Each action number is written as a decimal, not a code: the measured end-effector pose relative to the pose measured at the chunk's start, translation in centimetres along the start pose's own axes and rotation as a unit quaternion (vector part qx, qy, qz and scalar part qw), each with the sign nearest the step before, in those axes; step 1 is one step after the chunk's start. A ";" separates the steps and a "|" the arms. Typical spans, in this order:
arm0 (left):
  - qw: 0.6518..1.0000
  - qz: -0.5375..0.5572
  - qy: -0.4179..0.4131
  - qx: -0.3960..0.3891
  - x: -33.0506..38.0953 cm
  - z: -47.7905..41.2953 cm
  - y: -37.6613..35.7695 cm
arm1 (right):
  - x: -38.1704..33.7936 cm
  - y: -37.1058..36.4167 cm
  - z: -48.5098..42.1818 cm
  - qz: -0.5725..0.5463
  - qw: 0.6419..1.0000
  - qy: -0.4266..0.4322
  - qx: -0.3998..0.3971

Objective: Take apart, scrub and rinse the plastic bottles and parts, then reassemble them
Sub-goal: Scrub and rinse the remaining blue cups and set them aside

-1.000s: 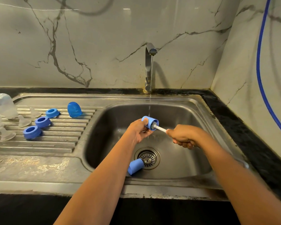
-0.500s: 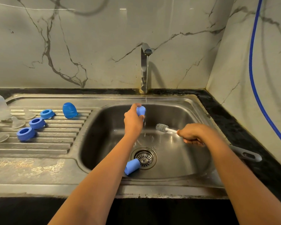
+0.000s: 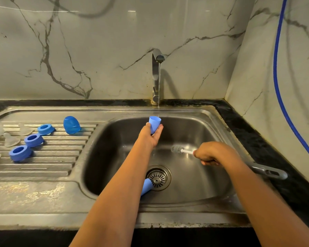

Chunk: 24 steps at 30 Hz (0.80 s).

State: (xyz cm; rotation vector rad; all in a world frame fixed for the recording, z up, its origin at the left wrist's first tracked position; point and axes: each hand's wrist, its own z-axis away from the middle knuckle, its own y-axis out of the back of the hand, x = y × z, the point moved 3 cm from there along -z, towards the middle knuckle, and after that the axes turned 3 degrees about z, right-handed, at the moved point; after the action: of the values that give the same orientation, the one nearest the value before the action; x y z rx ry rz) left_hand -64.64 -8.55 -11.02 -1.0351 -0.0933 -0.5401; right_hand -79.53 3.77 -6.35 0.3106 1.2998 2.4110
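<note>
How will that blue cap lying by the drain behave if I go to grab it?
The blue cap lies on its side beside the drain, so a nudge would probably roll it. It looks like thin hollow plastic, likely light and fairly stiff. The tap is running into the sink, so expect it wet and slippery.

Veined marble walls [image 3: 96, 50] meet a black countertop [image 3: 253, 138].

The left hand [image 3: 151, 135] and right hand [image 3: 210, 154] are bare, forearms too (as far as visible).
</note>
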 end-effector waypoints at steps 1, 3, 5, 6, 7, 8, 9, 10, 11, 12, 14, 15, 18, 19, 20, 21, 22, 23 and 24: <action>1.000 0.009 0.012 -0.002 0.0 0.0 -0.1 | -0.1 0.0 -0.1 0.010 1.000 0.005 0.004; 0.999 0.017 0.033 -0.007 0.0 0.2 -0.5 | -0.1 0.0 -0.2 0.022 1.000 0.010 0.011; 0.999 0.014 0.046 -0.014 0.3 0.4 -0.8 | -0.2 -0.1 -0.3 0.032 0.999 0.008 0.014; 0.998 0.011 0.051 -0.018 0.4 0.5 -0.9 | -0.2 -0.1 -0.4 0.036 0.999 0.007 0.017; 0.998 0.011 0.053 -0.022 0.5 0.6 -0.8 | -0.2 -0.1 -0.4 0.039 0.999 0.007 0.020; 0.998 0.010 0.053 -0.021 0.5 0.7 -0.7 | -0.2 -0.1 -0.5 0.042 0.999 0.007 0.023; 0.999 0.008 0.052 -0.015 0.5 0.7 -0.5 | -0.3 -0.1 -0.5 0.045 0.999 0.009 0.025; 0.999 0.004 0.052 -0.006 0.5 0.6 -0.4 | -0.3 -0.1 -0.5 0.048 0.998 0.010 0.026; 0.998 0.004 0.055 -0.008 0.5 0.5 -0.4 | -0.3 -0.2 -0.5 0.049 0.998 0.010 0.025; 0.998 0.009 0.064 -0.019 0.4 0.6 -0.6 | -0.3 -0.2 -0.5 0.049 0.998 0.007 0.023; 0.996 0.020 0.080 -0.039 0.2 0.8 -0.8 | -0.3 -0.2 -0.6 0.049 0.999 0.004 0.020; 0.996 0.022 0.082 -0.036 0.1 0.7 -0.6 | -0.3 -0.2 -0.6 0.048 0.999 0.004 0.020; 0.997 0.011 0.077 0.004 0.0 0.1 0.1 | -0.2 0.0 -0.6 0.043 0.999 0.006 0.021; 0.997 0.016 0.079 0.001 0.0 0.1 0.1 | -0.1 0.1 -0.6 0.043 0.999 0.007 0.021; 0.997 0.015 0.079 -0.008 -0.1 0.3 0.0 | -0.1 0.1 -0.6 0.044 0.999 0.008 0.020; 0.997 0.014 0.077 -0.013 -0.1 0.4 0.0 | -0.1 0.1 -0.5 0.045 0.999 0.008 0.018; 0.997 0.010 0.074 -0.006 -0.2 0.4 -0.1 | -0.2 0.1 -0.5 0.045 0.999 0.009 0.017; 0.997 0.007 0.070 0.005 -0.2 0.1 0.0 | -0.2 0.0 -0.4 0.043 0.999 0.010 0.017; 0.997 0.012 0.072 0.010 -0.3 0.0 0.0 | -0.2 0.1 -0.4 0.042 0.999 0.010 0.019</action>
State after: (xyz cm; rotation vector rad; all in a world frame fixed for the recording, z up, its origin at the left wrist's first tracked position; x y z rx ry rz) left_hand -64.85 -8.48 -11.15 -0.9734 0.0410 -0.5898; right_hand -79.51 3.31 -6.55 0.3583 1.3676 2.4678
